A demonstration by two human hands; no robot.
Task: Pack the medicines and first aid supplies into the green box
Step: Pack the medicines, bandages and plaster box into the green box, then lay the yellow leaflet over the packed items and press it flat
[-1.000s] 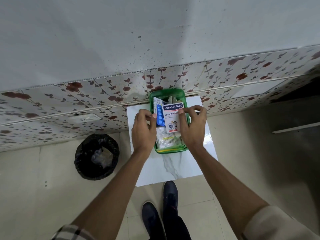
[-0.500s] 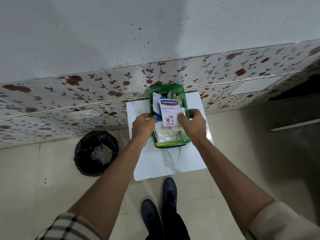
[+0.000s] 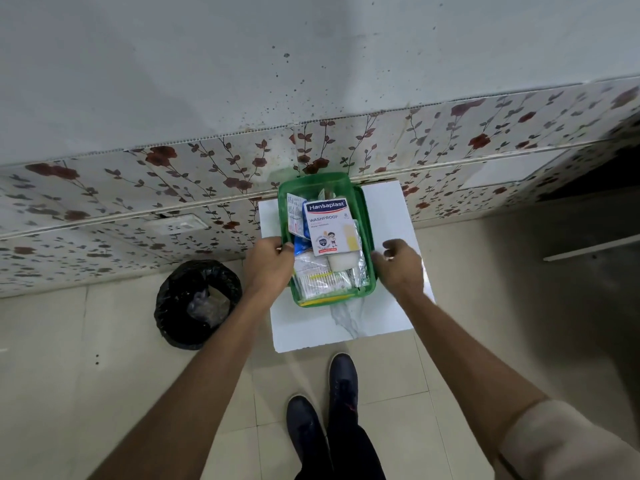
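The green box (image 3: 367, 233) stands on a small white marble-look table (image 3: 391, 317) against the wall. Inside lie a white Hansaplast plaster box (image 3: 323, 225), a leaflet-wrapped blue blister pack (image 3: 295, 216), a white roll (image 3: 341, 262) and a clear packet of cotton swabs (image 3: 320, 282). My left hand (image 3: 268, 266) grips the box's left rim, thumb over the edge. My right hand (image 3: 398, 268) sits just right of the box, fingers curled and apart, holding nothing; whether it touches the right wall is unclear.
A black-lined waste bin (image 3: 197, 303) stands on the tiled floor left of the table. The floral-tiled wall (image 3: 173, 188) runs right behind the box. My dark shoes (image 3: 325, 407) are at the table's near edge.
Both hands let go of the Hansaplast box, which now lies in the green box. The hands moved down and apart to the box's sides.
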